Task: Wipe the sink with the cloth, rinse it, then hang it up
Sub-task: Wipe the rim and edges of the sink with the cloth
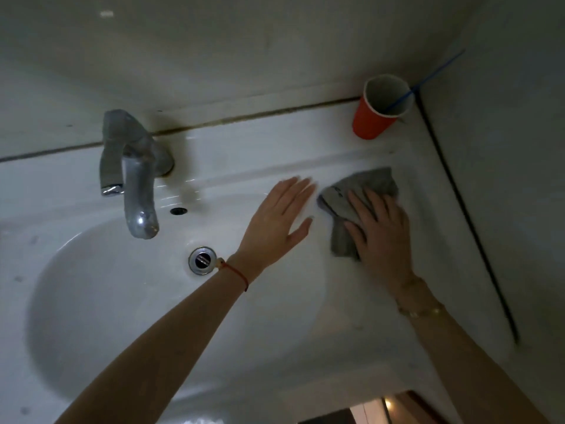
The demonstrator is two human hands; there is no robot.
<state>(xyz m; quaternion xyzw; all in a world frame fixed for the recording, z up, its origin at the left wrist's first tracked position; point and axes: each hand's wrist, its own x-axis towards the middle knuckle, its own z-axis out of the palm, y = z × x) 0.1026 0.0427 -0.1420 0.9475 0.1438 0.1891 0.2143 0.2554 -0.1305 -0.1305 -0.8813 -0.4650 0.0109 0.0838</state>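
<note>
A white ceramic sink (pixel 101 301) fills most of the view, with its flat ledge running along the right side. A crumpled grey cloth (pixel 351 194) lies on that ledge. My right hand (pixel 382 237) presses flat on the cloth, fingers spread over it. My left hand (pixel 281 218) rests just left of the cloth, palm down and fingers straight, holding nothing. A chrome tap (pixel 137 179) stands at the back of the basin, above the round metal drain (pixel 202 260).
A red paper cup (pixel 374 117) with a blue stick in it stands in the back right corner of the ledge. Tiled walls close in at the back and the right. The sink's front edge shows at the bottom right.
</note>
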